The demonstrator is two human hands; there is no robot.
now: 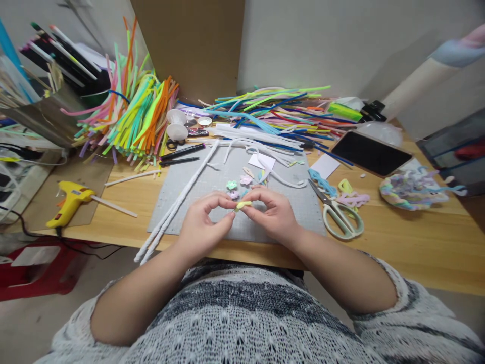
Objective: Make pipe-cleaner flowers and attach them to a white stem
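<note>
The pale, smooth wooden bench (401,237) shows fine grain; the yellow pistol-shaped glue gun (69,203) is hard plastic. Fuzzy multicoloured pipe cleaners (140,119) look matt, while the black rectangular phone screen (370,151) is smooth and glossy.

small yellow piece (244,203); slim, bright, roughly sideways; pinched at both ends above the grey mat (303,212)

craft workspace | wooden table (397,237) | yellow glue gun (70,202) | scissors (339,215) | bundled pipe cleaners (140,121)
</note>
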